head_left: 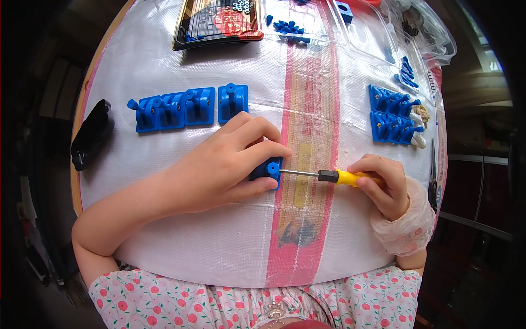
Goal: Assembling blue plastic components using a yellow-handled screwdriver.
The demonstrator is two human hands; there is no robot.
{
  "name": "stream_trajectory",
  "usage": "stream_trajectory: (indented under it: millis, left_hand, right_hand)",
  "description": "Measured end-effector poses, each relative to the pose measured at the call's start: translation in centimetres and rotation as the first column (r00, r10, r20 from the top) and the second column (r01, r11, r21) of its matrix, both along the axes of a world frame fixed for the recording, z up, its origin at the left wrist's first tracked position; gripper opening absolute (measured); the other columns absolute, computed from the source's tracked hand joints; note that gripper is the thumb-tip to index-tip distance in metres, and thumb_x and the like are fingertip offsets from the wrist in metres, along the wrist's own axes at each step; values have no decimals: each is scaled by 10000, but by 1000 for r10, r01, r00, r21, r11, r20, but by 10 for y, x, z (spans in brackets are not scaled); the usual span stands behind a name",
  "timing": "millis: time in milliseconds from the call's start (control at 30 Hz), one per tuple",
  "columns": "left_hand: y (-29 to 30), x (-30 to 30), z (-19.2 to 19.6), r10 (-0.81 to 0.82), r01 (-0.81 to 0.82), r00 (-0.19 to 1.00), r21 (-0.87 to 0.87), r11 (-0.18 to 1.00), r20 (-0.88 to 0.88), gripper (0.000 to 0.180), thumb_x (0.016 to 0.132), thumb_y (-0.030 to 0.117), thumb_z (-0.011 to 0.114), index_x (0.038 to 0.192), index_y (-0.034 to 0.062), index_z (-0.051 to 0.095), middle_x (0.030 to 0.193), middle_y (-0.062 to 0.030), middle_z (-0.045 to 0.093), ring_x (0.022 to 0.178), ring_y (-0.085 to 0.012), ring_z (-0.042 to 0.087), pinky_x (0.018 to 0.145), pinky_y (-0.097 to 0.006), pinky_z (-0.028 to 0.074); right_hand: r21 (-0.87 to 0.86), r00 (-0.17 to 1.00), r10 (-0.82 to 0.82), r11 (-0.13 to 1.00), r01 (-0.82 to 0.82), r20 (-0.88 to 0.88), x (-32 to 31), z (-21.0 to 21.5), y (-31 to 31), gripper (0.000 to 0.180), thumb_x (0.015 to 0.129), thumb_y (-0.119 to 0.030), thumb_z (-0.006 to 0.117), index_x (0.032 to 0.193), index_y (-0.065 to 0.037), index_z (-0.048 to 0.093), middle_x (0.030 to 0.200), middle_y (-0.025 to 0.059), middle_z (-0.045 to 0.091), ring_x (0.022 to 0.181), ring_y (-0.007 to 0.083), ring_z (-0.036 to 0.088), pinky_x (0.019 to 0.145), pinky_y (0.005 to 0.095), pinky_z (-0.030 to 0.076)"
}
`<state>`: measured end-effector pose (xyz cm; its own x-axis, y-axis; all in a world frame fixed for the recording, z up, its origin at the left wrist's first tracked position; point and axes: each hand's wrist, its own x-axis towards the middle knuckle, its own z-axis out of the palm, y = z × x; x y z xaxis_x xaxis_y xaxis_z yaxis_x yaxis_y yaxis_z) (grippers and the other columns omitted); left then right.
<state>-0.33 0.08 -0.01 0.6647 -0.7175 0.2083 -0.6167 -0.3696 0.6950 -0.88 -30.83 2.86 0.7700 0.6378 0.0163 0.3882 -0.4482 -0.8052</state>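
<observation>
My left hand [235, 159] is closed around a small blue plastic part [273, 169] with a round peg, pressing it against the table; the fingers hide much of it. In my right hand [383, 183] is a screwdriver [346, 177] with a yellow and black handle. Its metal shaft points left, and the tip meets the right side of the blue part. Beyond my left hand stands a row of similar blue pieces [198, 106], square plates with pegs sticking up. One more blue piece [233, 101] sits just right of that row.
A black tray [189, 45] holding small metal nuts and blue bits is at the far side. Clear plastic containers [318, 41] with blue pegs [289, 28] stand beside it. Blue assemblies [392, 115] lie at right, a black curved case [92, 134] at left. White woven sheeting [219, 247] covers the table.
</observation>
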Motion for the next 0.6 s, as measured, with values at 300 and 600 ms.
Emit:
stream_trajectory:
  millis: [300, 600]
  left_hand:
    - [0, 0, 0, -4, 4, 1000, 11, 1000, 6, 437, 785, 129, 735, 1194, 91, 585, 1106, -78, 507, 1011, -245, 472, 891, -356, 408]
    - [0, 0, 1, 0, 0, 1000, -7, 1000, 11, 434, 778, 120, 735, 1185, 86, 588, 1099, -77, 505, 1012, -248, 471, 885, -352, 411]
  right_hand:
    - [48, 993, 73, 996, -77, 97, 5, -8, 1, 250, 789, -19, 724, 1018, 13, 627, 854, 127, 609, 708, 210, 601, 625, 274, 456]
    - [35, 995, 59, 997, -62, 83, 4, -6, 2, 218, 821, -51, 708, 1012, 17, 627, 854, 133, 619, 708, 217, 606, 627, 275, 459]
